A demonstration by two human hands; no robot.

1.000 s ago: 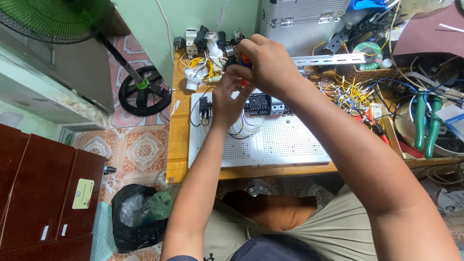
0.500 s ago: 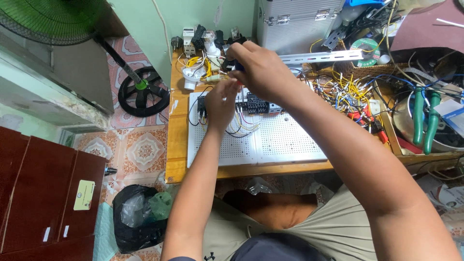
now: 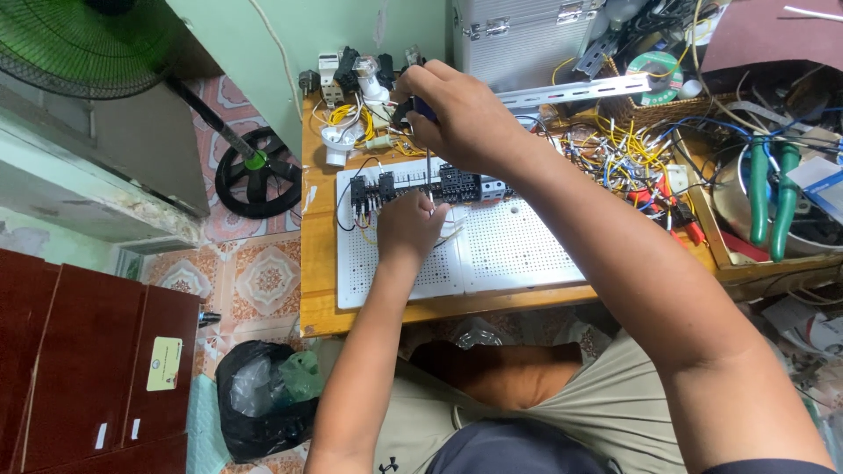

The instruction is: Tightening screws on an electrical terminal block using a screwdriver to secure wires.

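My right hand (image 3: 464, 116) grips the dark handle of a screwdriver (image 3: 428, 167) whose thin shaft points down onto a row of black electrical components (image 3: 420, 186) mounted on a white perforated panel (image 3: 518, 250). My left hand (image 3: 409, 230) rests on the panel just below that row, fingers pinched at a wire under the screwdriver tip. What lies between its fingers is mostly hidden.
A wooden table (image 3: 318, 290) carries the panel. A tangle of yellow, red and blue wires (image 3: 619, 158) lies to the right, with green-handled pliers (image 3: 769, 197) and a metal case (image 3: 518, 39) behind. A green fan (image 3: 83, 44), a black bag (image 3: 259, 399) and a dark red cabinet (image 3: 79, 369) stand left.
The view has shifted slightly. My right hand has moved a little lower with the screwdriver toward the component row; my left hand has stayed at the row.
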